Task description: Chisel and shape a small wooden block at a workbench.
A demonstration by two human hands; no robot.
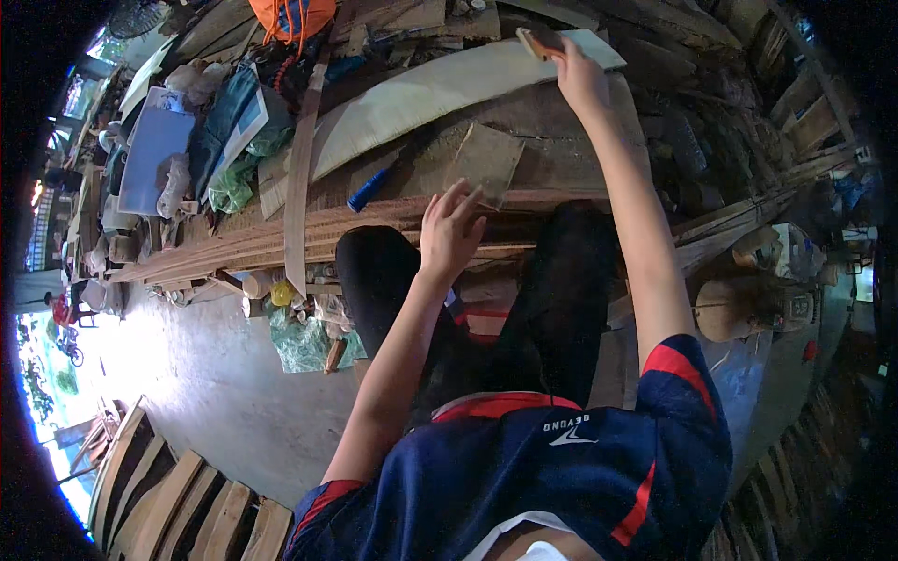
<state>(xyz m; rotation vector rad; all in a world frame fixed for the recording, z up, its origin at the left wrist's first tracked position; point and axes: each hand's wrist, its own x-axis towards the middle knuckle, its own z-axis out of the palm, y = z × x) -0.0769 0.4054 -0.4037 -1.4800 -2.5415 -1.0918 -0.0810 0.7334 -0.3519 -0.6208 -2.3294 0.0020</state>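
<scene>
Cluttered workshop, grey concrete floor (224, 402), curved rough-sawn wooden pieces (168, 505) standing in a row at lower left. Bench (234, 245) of layered brown planks runs across the middle. On it lies a long, pale wooden board with a curved upper edge (402, 112). Right hand (582, 82) closed around a small brown, pale-edged, brush-like block (541, 44), at the board's far right end. Left hand (451, 229) open, fingers loosely spread, holding nothing, at the near corner of a flat, squarish brown wooden piece (487, 161); contact cannot be told. Blue cylindrical handle (369, 190) lies left of that piece. Long narrow brown wooden strip (301, 178) crosses the pale board's left part.
</scene>
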